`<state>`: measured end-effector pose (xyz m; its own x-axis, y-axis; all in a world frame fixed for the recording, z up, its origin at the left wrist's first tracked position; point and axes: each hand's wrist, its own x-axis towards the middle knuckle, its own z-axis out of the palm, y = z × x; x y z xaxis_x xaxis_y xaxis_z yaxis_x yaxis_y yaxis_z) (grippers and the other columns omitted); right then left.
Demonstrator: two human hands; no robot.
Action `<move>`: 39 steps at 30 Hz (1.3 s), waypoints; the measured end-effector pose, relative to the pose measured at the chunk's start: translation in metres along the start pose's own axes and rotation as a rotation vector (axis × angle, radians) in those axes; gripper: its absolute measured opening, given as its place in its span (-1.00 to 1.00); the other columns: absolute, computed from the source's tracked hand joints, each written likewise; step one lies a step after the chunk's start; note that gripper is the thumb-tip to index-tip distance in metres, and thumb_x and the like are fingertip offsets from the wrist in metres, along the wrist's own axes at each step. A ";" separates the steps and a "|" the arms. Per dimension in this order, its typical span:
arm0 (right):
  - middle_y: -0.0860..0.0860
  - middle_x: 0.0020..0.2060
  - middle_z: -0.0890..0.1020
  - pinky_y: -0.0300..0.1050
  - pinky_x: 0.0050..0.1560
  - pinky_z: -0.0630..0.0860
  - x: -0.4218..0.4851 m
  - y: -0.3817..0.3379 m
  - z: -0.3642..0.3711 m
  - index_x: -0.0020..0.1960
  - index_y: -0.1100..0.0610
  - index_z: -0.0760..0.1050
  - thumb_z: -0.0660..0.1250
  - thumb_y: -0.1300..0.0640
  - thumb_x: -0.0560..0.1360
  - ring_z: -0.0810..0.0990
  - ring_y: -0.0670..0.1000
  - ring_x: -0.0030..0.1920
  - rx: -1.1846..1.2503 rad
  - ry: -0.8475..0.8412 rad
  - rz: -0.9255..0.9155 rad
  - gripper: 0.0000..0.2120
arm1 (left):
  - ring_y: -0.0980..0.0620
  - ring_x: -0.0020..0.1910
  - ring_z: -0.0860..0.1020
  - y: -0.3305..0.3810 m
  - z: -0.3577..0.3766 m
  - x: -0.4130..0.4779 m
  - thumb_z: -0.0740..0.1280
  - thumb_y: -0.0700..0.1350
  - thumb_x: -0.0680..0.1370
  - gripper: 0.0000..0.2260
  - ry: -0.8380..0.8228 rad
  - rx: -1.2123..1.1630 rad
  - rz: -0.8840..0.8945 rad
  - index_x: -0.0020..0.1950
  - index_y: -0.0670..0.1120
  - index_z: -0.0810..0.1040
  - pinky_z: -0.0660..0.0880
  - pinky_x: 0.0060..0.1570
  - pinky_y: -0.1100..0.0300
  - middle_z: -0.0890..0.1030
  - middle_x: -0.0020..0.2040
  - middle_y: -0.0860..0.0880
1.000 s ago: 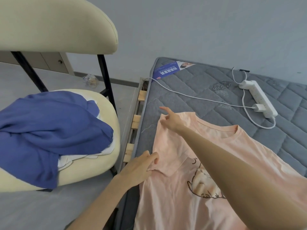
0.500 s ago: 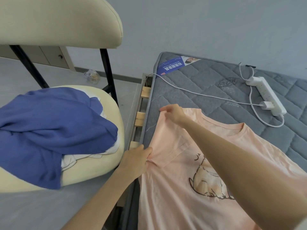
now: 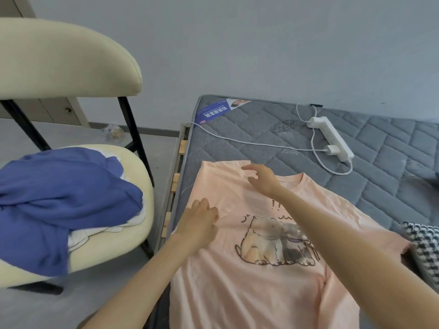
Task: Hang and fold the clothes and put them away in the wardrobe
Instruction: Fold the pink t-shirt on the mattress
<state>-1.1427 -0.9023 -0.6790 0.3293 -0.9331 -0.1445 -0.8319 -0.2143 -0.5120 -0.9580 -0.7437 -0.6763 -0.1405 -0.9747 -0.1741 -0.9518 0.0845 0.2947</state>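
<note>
A peach cotton T-shirt with a cat print (image 3: 237, 293) lies flat along the edge of a grey quilted mattress (image 3: 380, 186). The right hand (image 3: 263, 180), fingers loosely spread, is over the shirt's shoulder. The left hand (image 3: 202, 225) rests on the sleeve with fingers bent; whether it pinches cloth cannot be told.

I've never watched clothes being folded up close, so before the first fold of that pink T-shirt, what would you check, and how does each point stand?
1. Pink T-shirt lies print up on the mattress: ok.
2. Sleeve on the chair side spread flat: ok.
3. Left hand rests on the shirt; whether it has a grip: cannot tell.
4. Right hand spread over the shoulder, no grip: ok.
5. Power strip and its cable apart from the shirt: ok.
6. Checked cloth clear of the other sleeve: cannot tell; they meet at the picture's edge.
</note>
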 end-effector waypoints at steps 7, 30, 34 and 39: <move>0.06 0.20 0.56 -0.20 0.11 0.36 -0.114 0.094 -0.044 0.22 0.14 0.53 0.19 0.33 0.52 0.50 0.06 0.17 0.202 0.198 0.288 -0.67 | -0.09 0.27 0.38 0.104 0.025 0.004 0.18 -0.15 0.55 -0.69 -0.065 -0.042 0.153 0.28 -0.02 0.44 0.36 0.13 0.08 0.42 0.26 -0.06; 0.10 -0.16 0.45 -0.06 -0.18 0.33 -0.277 0.117 -0.008 -0.01 0.07 0.27 0.06 0.21 0.63 0.41 0.09 -0.17 -0.288 -0.306 0.038 -0.92 | -0.04 0.18 0.44 0.121 0.067 -0.018 0.26 -0.13 0.57 -0.85 -0.452 0.156 0.228 0.12 -0.07 0.54 0.29 -0.06 0.23 0.56 0.15 -0.07; 0.19 -0.08 0.55 0.04 -0.07 0.43 -0.286 0.104 -0.011 -0.04 0.11 0.25 0.07 0.29 0.57 0.48 0.14 -0.13 -0.136 -0.334 0.083 -0.90 | -0.04 0.18 0.47 0.129 0.063 -0.020 0.25 -0.14 0.56 -0.82 -0.486 0.216 0.249 0.14 -0.06 0.52 0.26 -0.11 0.25 0.57 0.16 -0.06; 0.01 0.02 0.48 -0.05 -0.02 0.35 -0.302 0.111 -0.020 0.09 0.12 0.35 0.20 0.25 0.43 0.39 0.04 0.00 -0.199 -0.185 0.081 -0.76 | 0.01 0.17 0.43 0.141 0.068 -0.029 0.40 -0.01 0.46 -0.67 -0.407 0.037 0.315 0.18 -0.01 0.45 0.41 0.13 0.10 0.47 0.15 -0.01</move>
<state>-1.3435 -0.6498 -0.6757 0.3192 -0.8846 -0.3399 -0.9242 -0.2111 -0.3184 -1.1068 -0.6898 -0.6939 -0.5096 -0.7417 -0.4361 -0.8543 0.3756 0.3594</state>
